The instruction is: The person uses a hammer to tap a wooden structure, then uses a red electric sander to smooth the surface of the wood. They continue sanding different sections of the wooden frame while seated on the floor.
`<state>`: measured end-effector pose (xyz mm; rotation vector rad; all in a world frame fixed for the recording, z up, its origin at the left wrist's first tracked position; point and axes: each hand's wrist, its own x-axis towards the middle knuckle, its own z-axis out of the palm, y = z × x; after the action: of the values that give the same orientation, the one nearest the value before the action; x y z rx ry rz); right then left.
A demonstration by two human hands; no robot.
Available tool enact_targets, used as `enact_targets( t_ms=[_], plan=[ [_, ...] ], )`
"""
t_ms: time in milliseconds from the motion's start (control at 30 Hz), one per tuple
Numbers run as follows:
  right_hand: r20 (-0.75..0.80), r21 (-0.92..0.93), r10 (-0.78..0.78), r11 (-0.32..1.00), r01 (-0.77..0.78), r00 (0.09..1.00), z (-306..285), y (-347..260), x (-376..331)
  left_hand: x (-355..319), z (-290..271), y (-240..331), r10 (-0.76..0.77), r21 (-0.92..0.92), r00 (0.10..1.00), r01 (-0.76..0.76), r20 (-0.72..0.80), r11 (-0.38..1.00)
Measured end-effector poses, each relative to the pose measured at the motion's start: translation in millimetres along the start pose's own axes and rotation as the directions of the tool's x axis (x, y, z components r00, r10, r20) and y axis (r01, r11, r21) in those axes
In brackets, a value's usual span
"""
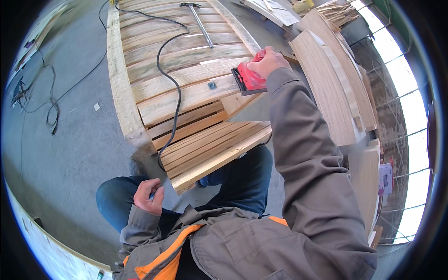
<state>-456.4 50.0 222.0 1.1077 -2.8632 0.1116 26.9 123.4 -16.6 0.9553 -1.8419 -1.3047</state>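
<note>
My right hand (pixel 271 61) is wrapped round a red power sander (pixel 252 80) with a dark base. The sander sits at the right end of the nearest slats of a long slatted wooden frame (pixel 158 109). Over my left knee, my left hand (pixel 149 196) is held with its fingers curled; what is in them, if anything, is hidden. Close in front of my legs a smaller slatted wooden panel (pixel 205 148) stands tilted against the frame's near end. A small blue piece (pixel 212 85) lies on a slat left of the sander.
A hammer (pixel 200 27) with a metal handle lies across the far slats. A black cable (pixel 179 93) loops over the frame and panel. Wooden boards (pixel 322 88) are stacked at the right. More cable (pixel 55 105) lies on the grey floor at left.
</note>
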Motion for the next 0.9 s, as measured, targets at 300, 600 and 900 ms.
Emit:
enact_targets(
  t_ms=[300,600,900],
  plan=[
    [-0.011,-0.009,-0.096,0.995,0.096,0.995,3.2,-48.4,-31.2,10.5,8.0,8.1,-0.02,-0.002,0.998,0.02,0.054,1.0],
    [0.028,-0.012,0.011,1.0,-0.011,1.0,-4.1,-5.2,-0.8,6.3,1.6,4.3,-0.01,-0.022,1.0,0.011,0.023,1.0],
    [0.0,-0.014,-0.084,0.996,0.084,0.996,8.7,-34.9,-13.5,10.3,2.0,1.8,0.004,0.012,0.997,-0.005,0.077,1.0]
  ],
)
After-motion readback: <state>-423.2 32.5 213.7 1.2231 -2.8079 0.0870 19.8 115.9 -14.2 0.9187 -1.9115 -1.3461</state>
